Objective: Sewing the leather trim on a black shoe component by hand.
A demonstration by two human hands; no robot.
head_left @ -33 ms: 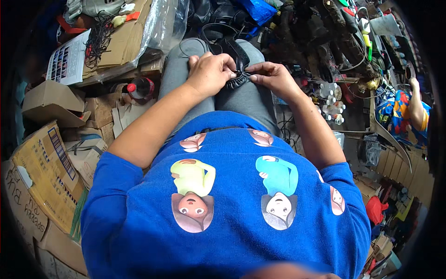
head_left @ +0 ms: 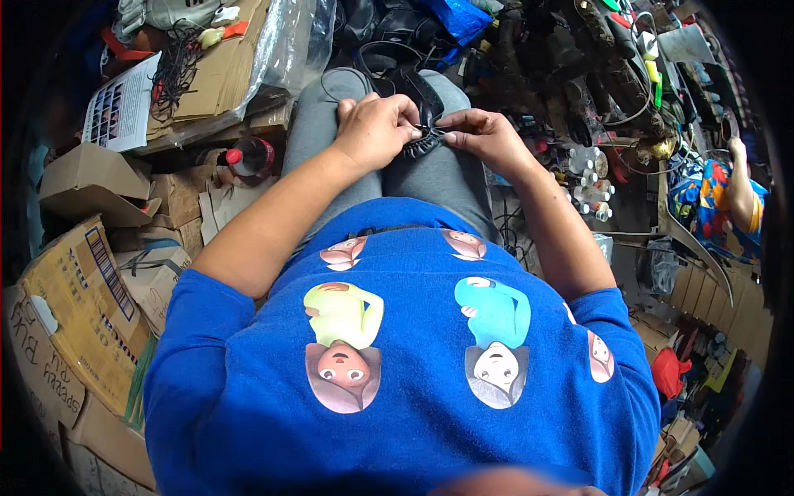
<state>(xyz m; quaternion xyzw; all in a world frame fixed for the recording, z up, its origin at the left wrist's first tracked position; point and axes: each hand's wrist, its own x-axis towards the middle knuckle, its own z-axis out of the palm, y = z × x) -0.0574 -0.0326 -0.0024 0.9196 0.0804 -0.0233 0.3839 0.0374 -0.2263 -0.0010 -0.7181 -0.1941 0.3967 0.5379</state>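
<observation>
A black leather shoe (head_left: 423, 149) rests on my thighs, its gathered, puckered toe turned toward me. My left hand (head_left: 374, 131) is closed in a pinch at the left side of the puckered edge. From the right, my right hand (head_left: 490, 142) pinches the same edge, thumb against forefinger. The fingertips of both hands nearly meet over the shoe. A thin dark cord (head_left: 323, 81) loops above my left hand. Whether a needle or cord end sits between my fingers is too small to make out.
At my left, cardboard sheets with black laces (head_left: 175, 74) lie near a red-capped bottle (head_left: 250, 157) and cardboard boxes (head_left: 95, 183). Small clear bottles (head_left: 591, 186) stand at my right. Another person's arm (head_left: 738, 178) shows at the far right. Black leather pieces (head_left: 376, 21) lie beyond my knees.
</observation>
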